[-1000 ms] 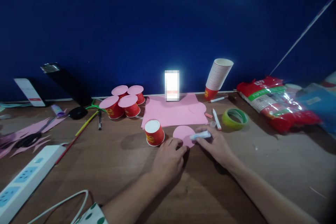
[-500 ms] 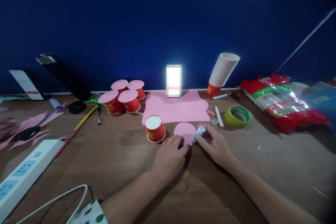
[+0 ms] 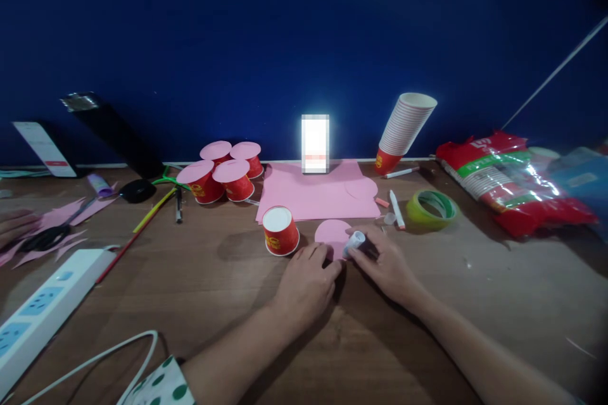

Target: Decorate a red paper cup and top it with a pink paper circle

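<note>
A round pink paper disc [image 3: 332,235] lies flat on the wooden table in front of me. On its near left edge rest the bent fingers of my left hand [image 3: 308,278], spread apart and pressing down from above. My right hand [image 3: 387,262] is closed around a pale glue stick [image 3: 355,242], tilted, with its lower end at the disc's right side. Whether the tip touches the paper is hidden. Just left of the disc stands an upside-down red paper cup [image 3: 280,232] with a white base.
Behind lie pink sheets [image 3: 304,196] and a propped phone [image 3: 315,142]. Several disc-topped red cups [image 3: 232,180] stand left; stacked cups [image 3: 406,130], markers [image 3: 396,209], tape [image 3: 431,210] and a red bag [image 3: 503,183] are right. Far left are a power strip [image 3: 61,297] and another person's hand [image 3: 14,224].
My right hand has shifted slightly left over the disc, with the glue stick in it. My left hand stays in place. The other person's hand at the far left has moved a little.
</note>
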The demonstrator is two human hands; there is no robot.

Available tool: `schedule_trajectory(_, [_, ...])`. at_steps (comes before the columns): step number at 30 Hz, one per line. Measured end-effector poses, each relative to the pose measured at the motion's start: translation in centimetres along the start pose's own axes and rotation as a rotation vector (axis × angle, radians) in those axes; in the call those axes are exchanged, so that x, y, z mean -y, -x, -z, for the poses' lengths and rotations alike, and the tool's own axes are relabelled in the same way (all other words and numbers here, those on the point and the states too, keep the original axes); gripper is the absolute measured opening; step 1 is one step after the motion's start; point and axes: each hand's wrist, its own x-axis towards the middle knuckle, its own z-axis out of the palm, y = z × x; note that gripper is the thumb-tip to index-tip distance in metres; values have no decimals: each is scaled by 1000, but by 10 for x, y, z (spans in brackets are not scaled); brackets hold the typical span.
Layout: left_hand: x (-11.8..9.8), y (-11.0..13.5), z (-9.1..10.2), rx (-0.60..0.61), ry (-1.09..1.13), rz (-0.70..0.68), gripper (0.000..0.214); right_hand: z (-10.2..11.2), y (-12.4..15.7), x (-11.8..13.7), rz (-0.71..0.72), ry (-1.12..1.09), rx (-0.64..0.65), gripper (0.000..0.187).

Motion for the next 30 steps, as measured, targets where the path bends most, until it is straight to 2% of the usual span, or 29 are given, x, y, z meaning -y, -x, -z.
schedule_trajectory(6, [0, -1, -1, -10, 12, -3, 25, -1, -1, -1, 24, 11, 17, 22])
schedule_trajectory(10, [4, -4, -8, -39, 28, 50, 29, 0, -2, 0, 31, 42, 44, 13])
schedule_trajectory(14, [10, -6, -15, -58, 57, 62, 41, 1, -2, 2, 13, 31, 90, 8])
schedule_trajectory(17, [11, -5, -18, -65, 85, 54, 43, 1, -2, 4, 9, 20, 97, 9])
schedule_trajectory(23, [9, -9, -19, -156, 105, 63, 43, 1, -2, 2, 27, 10, 66, 17])
schedule_trajectory(30, [11, -16, -17, -10, 149, 39, 52, 1, -3, 1, 18, 25, 92, 17])
